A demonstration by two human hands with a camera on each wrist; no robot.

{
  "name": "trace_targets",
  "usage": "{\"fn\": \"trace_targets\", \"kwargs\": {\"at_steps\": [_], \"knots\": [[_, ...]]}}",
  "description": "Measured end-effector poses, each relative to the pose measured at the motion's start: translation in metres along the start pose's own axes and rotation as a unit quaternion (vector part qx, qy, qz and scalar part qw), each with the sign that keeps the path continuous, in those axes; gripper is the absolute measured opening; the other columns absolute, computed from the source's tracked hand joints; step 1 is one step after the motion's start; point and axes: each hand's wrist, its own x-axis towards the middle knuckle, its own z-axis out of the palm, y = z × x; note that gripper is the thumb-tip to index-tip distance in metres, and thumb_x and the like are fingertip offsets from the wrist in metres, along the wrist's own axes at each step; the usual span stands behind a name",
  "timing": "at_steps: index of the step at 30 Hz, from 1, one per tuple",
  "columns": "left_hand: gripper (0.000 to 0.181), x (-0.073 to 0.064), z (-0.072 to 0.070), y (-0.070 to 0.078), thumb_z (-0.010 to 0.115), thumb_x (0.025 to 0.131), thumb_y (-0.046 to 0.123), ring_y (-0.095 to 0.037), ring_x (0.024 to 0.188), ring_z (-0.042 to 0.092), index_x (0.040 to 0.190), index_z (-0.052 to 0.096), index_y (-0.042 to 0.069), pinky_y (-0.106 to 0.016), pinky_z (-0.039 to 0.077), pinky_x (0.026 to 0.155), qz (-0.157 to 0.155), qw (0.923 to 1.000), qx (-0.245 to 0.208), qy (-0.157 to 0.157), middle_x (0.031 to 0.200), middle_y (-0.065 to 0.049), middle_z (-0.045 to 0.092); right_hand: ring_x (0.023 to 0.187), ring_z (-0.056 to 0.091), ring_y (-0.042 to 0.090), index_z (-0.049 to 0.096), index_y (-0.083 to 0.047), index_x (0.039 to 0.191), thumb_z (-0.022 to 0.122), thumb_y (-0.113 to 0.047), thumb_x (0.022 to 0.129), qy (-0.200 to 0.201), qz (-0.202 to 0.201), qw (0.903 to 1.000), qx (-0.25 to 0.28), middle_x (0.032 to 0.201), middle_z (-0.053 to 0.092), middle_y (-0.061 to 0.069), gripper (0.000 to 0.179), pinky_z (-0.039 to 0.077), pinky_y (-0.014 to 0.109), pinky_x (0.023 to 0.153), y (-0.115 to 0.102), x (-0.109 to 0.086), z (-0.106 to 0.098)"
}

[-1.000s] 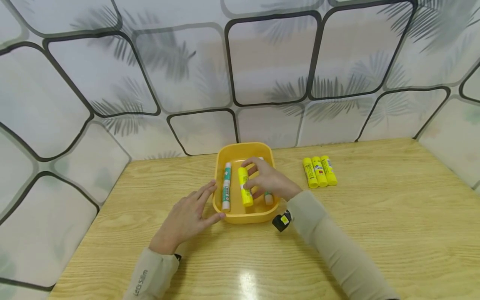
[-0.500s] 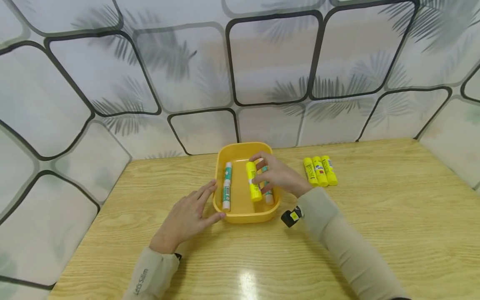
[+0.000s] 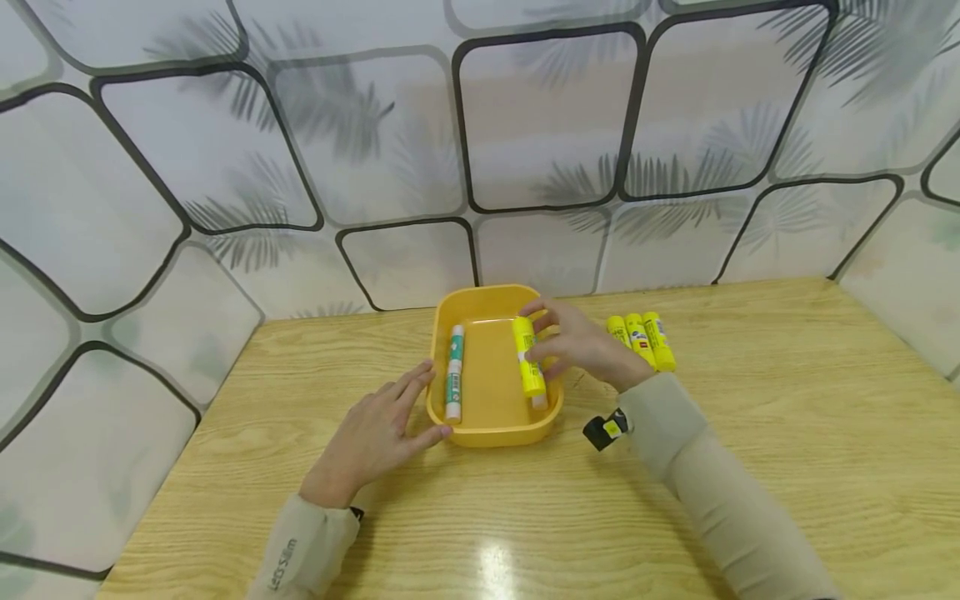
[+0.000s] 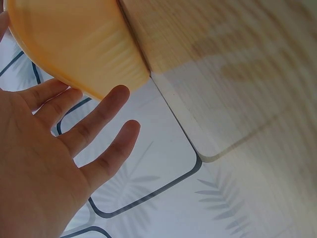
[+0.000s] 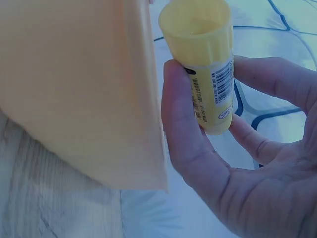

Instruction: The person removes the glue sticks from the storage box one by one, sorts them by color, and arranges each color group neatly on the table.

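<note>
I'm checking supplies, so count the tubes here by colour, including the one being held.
Yellow tubes: 4, counting the held tube
Green-and-white tube: 1
Mostly hidden tube, only its pale end clear: 1
Total tubes: 6

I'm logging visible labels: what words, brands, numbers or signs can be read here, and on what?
"Lets Sillim", as near as I can read it: left sleeve.
Barcode and round mark, small print too blurred to read: held yellow stick in the right hand.
Too small to read: teal-and-white stick in the tray.
Too small to read: three yellow sticks on the table.
</note>
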Motion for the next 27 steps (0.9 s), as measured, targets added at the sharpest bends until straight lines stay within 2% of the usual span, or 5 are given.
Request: {"fn": "trace_targets", "kwargs": {"at_steps": [11,19,27], "knots": [[0.082,-0.001,0.000,0.001,0.063,0.096,0.057,-0.038,0.123,0.058,0.151,0.044,0.000,-0.056,0.048,0.100,-0.005,1.0000,-0.001,-0.002,0.159,-0.013,0.039,0.097,0.062,0.034,0.036,0.004,0.149,0.066,0.006,0.088,0.007,0.010,0.9999,0.002,0.133,0.041,0.029,0.068,0.062,0.043,0.071,0.004,-0.005,-0.017],[0.082,-0.001,0.000,0.001,0.063,0.095,0.057,-0.039,0.121,0.059,0.151,0.044,-0.001,-0.056,0.049,0.100,0.000,1.0000,0.002,0.000,0.158,-0.014,0.040,0.095,0.062,0.032,0.036,0.003,0.150,0.066,0.005,0.089,0.021,0.015,0.9995,-0.015,0.138,0.039,0.031,0.068,0.062,0.043,0.071,0.008,-0.011,-0.029],[0.081,0.000,0.000,0.000,0.063,0.096,0.056,-0.039,0.121,0.059,0.150,0.045,-0.001,-0.056,0.049,0.099,0.001,1.0000,0.003,0.002,0.158,-0.014,0.040,0.099,0.061,0.034,0.035,0.001,0.150,0.065,0.003,0.091,0.033,0.023,0.9984,-0.039,0.142,0.036,0.031,0.066,0.062,0.042,0.074,0.014,-0.019,-0.048]]}}
